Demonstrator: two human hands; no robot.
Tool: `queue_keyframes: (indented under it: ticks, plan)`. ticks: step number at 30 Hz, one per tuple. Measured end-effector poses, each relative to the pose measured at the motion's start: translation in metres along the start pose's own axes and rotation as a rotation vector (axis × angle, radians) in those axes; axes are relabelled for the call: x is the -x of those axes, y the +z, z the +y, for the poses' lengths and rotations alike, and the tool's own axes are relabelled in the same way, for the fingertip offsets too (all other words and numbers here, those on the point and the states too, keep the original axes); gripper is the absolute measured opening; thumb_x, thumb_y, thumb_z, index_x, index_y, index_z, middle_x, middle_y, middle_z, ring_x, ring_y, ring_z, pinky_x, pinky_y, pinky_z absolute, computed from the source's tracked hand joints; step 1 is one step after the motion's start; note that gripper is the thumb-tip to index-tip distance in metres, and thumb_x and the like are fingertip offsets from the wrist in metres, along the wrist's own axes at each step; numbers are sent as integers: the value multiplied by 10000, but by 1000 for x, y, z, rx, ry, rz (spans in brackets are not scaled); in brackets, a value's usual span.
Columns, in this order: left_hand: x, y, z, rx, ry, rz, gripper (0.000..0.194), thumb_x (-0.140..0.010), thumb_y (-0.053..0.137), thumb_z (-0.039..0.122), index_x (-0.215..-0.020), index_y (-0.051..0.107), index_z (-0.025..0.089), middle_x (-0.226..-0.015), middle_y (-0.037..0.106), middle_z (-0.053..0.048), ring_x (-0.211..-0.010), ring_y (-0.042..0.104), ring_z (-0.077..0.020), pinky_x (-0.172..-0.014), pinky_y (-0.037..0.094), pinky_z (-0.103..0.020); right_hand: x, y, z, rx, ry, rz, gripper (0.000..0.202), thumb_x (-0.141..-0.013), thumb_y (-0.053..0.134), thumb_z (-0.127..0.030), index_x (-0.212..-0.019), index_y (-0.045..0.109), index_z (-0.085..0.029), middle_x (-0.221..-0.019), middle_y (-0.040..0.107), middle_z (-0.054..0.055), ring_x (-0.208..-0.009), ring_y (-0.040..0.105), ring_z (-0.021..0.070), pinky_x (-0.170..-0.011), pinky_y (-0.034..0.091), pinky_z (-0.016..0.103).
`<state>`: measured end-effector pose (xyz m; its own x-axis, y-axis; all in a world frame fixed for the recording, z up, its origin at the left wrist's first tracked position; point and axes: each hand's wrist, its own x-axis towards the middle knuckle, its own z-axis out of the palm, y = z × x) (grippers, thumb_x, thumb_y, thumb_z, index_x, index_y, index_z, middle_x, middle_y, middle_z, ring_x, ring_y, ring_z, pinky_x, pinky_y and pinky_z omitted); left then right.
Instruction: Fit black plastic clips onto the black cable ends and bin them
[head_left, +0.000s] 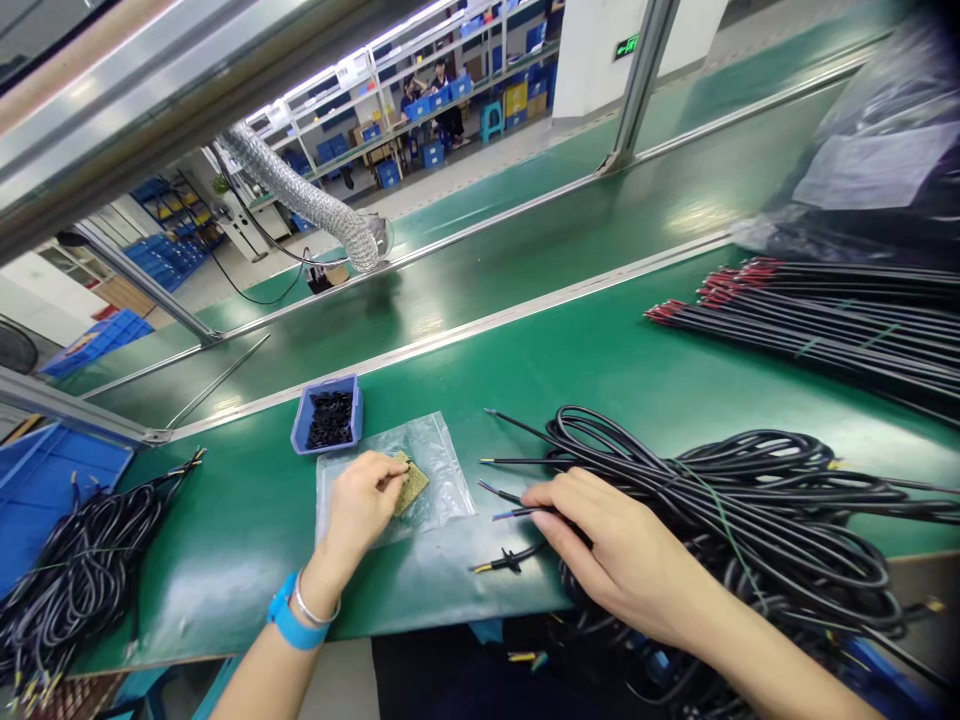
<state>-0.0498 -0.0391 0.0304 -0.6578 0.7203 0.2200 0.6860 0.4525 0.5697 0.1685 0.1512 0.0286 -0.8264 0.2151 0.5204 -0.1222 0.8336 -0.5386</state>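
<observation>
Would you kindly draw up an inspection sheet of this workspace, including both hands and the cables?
Surface: glossy green tabletop, silver metal strip behind.
Things at hand: yellowish square pad on a flat clear plastic bag; blue plastic bin of small black parts.
Clutter: crumpled clear plastic wrapping, far right.
Hands: left hand at the pad, grip unclear; right hand pinching at least one black cable.
Cables: looped black bundles, left and right; straight red-tipped bundle.
Surroundings: ribbed silver duct, green exit sign.

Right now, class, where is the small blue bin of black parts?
In the head view, the blue bin sits left of centre on the green table, beyond the left hand, by the plastic bag.
</observation>
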Motion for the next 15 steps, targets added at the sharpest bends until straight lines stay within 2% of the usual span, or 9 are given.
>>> queue_keyframes:
  ticks: [2, 6, 11, 13, 15]
  plan:
    - [2, 5, 2, -109, 102, -24, 161, -846, 586, 153, -830, 741, 192, -877, 728, -83, -863, 644, -238, -819, 507, -391, 0, 0, 0, 1, -3, -2, 136, -969, 433, -186, -963, 568, -188, -793, 619, 20, -718, 533, 160, -642, 463, 292]
    - [5, 8, 7, -289, 229, -116, 202, -895, 542, 154, -885, 740, 192, -860, 717, -90, -834, 606, -256, -761, 488, -387, 1, 1, 1, -4, 3, -13, 124, -969, 438, -185, -957, 561, -187, -796, 613, 20, -720, 521, 160, -642, 453, 294]
    - [2, 5, 10, -413, 271, -172, 167, -880, 557, 106, -961, 695, 155, -842, 693, -79, -764, 583, -236, -704, 476, -355, 3, 0, 1, -12, 13, -15, 118, -967, 448, -190, -953, 565, -184, -808, 615, 24, -728, 519, 160, -641, 450, 293]
    - [0, 5, 10, -433, 265, -175, 107, -872, 594, 129, -885, 697, 156, -800, 672, -66, -746, 579, -226, -699, 474, -343, 2, 0, 1, -12, 15, -10, 118, -965, 452, -190, -952, 569, -184, -806, 616, 25, -727, 520, 161, -643, 452, 294]
    - [-1, 6, 9, -446, 250, -170, 126, -873, 606, 153, -792, 702, 158, -790, 644, -68, -740, 572, -219, -693, 471, -336, 2, 0, 1, -14, 16, -10, 116, -961, 457, -189, -953, 573, -184, -805, 616, 27, -728, 522, 162, -648, 455, 296]
